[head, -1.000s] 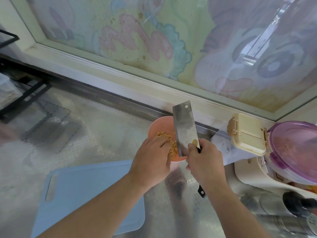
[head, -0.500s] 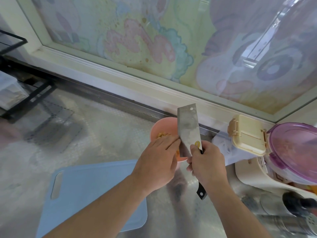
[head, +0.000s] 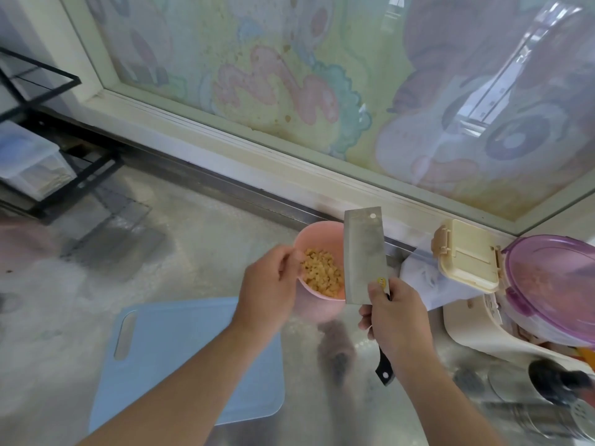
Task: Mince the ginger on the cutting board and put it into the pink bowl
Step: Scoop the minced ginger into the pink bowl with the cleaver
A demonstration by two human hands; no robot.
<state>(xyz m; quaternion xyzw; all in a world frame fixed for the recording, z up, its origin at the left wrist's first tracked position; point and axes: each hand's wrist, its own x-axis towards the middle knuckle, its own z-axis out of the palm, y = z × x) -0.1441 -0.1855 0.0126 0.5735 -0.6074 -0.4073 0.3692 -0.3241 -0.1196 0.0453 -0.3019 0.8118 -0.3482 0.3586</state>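
while the right hand (head: 397,320) keeps its grip clenched around the black handle of the cleaver (head: 363,255), the blade stands upright with its flat side facing the camera, right over the right edge of the pink bowl (head: 317,235). the minced ginger (head: 323,274) sits in a yellowish heap inside the bowl, none left that i can see on the blue cutting board (head: 180,355), which lies on the worktop (head: 199,239) just in front and to the left of the bowl. the left hand (head: 269,296) is at the bowl's left rim, fingers loosely curled and touching or nearly touching the edge, can't tell if it's actually gripping anything, looks like nothing in it. off to the right there's a cream box (head: 467,255) with a latched lid and a purple lid (head: 550,284) on a container, both well apart from the bowl.
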